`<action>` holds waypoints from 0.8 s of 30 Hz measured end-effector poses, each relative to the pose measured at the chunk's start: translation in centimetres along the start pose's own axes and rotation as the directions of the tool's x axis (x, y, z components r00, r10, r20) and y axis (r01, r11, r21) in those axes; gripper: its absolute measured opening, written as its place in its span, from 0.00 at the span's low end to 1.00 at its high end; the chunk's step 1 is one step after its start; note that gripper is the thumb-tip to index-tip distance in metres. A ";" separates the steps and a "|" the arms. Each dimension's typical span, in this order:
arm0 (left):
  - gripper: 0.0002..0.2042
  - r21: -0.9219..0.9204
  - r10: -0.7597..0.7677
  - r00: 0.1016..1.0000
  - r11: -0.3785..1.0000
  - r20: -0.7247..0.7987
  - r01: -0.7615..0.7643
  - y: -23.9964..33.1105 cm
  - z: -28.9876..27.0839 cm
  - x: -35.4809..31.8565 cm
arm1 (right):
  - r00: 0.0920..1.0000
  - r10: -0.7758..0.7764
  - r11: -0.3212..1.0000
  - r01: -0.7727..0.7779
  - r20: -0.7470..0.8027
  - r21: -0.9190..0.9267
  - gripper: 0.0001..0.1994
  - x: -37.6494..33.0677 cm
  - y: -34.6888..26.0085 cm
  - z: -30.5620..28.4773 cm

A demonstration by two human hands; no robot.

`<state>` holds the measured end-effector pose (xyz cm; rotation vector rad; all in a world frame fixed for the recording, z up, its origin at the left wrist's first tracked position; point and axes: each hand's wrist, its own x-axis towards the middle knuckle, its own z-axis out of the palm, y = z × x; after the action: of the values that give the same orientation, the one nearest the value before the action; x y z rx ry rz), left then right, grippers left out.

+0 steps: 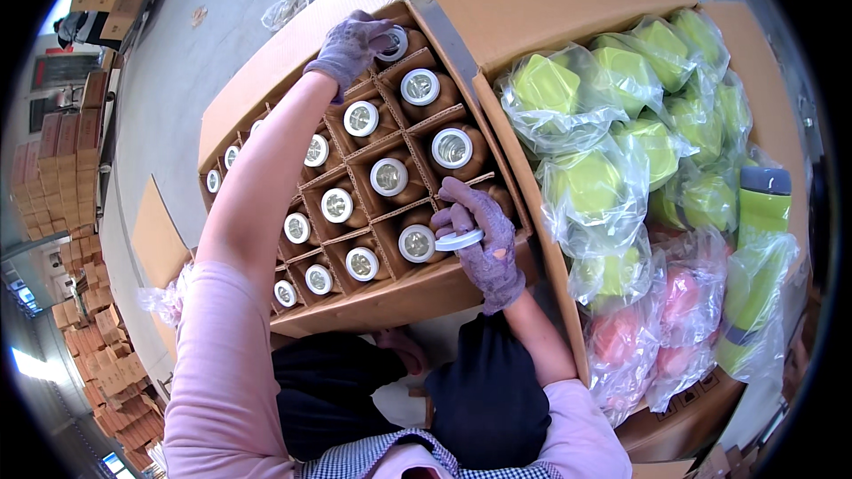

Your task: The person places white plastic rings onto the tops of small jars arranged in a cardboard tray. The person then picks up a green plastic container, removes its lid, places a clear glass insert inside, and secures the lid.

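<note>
Both my hands wear grey-purple knitted gloves. My left hand (pixel 349 51) reaches across to the far corner of a divided carton (pixel 404 294), its fingers closed at the white rim of a bottle (pixel 391 43) there. Near the carton's right front corner, my right hand (pixel 486 253) pinches a loose white ring (pixel 459 240) between thumb and fingers. Cardboard dividers (pixel 410 132) part the carton into cells. In them stand several upright, clear bottles with round white rims, such as the bottle (pixel 452 148) just beyond my right hand.
At the right, an open carton (pixel 532 204) holds several plastic-wrapped green pieces (pixel 581 182) and pink pieces (pixel 682 293). A green bottle with a grey cap (pixel 765 204) lies along its right side. Crumpled plastic (pixel 286 7) lies on the floor; stacked boxes (pixel 62 155) stand far left.
</note>
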<state>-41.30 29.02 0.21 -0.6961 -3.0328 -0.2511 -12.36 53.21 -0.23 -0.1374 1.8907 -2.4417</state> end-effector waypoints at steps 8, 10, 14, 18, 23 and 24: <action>0.11 0.175 -0.164 0.986 0.972 0.028 0.157 2.2 -0.3 1.7 | 0.999 0.038 0.998 -0.037 -0.019 0.041 0.17 -0.3 -0.4 0.1; 0.14 0.212 -0.100 0.992 0.974 0.072 0.083 2.0 -0.5 1.4 | 0.999 0.050 0.997 -0.049 -0.013 0.062 0.16 -0.1 -0.4 0.2; 0.21 0.008 -0.037 0.992 0.999 0.121 0.036 1.6 -1.0 -0.2 | 0.998 0.064 0.997 -0.063 -0.015 0.053 0.16 -0.1 -0.2 0.0; 0.25 0.079 0.031 0.969 0.995 0.245 -0.052 1.3 -1.5 0.7 | 0.999 0.026 0.999 -0.025 -0.026 0.035 0.16 0.2 -0.1 0.2; 0.28 -0.159 -0.258 0.931 0.939 0.260 0.305 -0.7 0.9 1.3 | 0.999 0.044 0.997 -0.044 0.002 0.055 0.16 0.0 -0.4 0.5; 0.28 -0.123 -0.255 0.927 0.947 0.274 0.297 -0.6 1.1 1.3 | 0.999 0.043 0.997 -0.043 0.004 0.058 0.16 0.0 -0.3 0.5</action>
<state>-42.77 29.21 -0.93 -0.3193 -3.3867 -0.4525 -12.27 52.85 0.18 -0.0958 1.7999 -2.4641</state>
